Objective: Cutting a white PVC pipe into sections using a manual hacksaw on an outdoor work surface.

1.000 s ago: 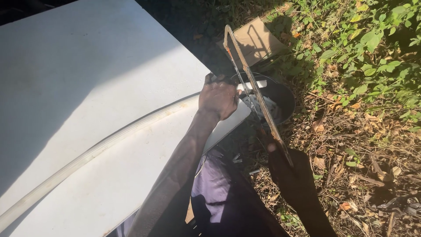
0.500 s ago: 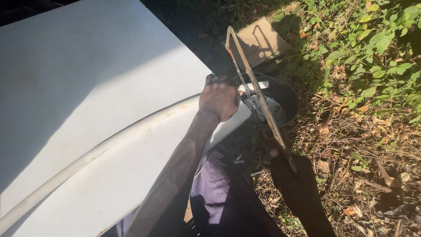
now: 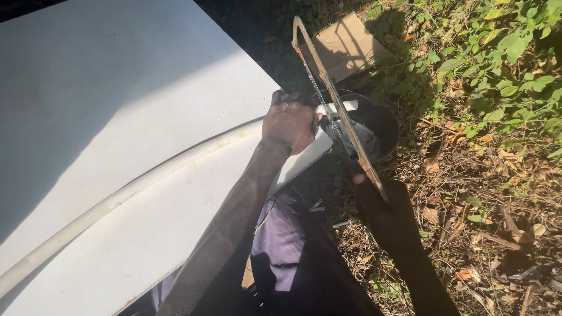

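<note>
Your left hand (image 3: 291,122) clenches the white pipe (image 3: 117,196) near its end, pinning it to the white counter (image 3: 88,88); its long axis runs lower left to upper right. Your right hand (image 3: 374,196) grips the hacksaw (image 3: 336,102), its blade crossing the pipe just beyond your left fingers (image 3: 280,96).

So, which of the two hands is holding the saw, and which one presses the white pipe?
The right hand, low in shadow, grips the hacksaw handle. The left hand, sunlit, presses the white pipe on the white board.
</note>
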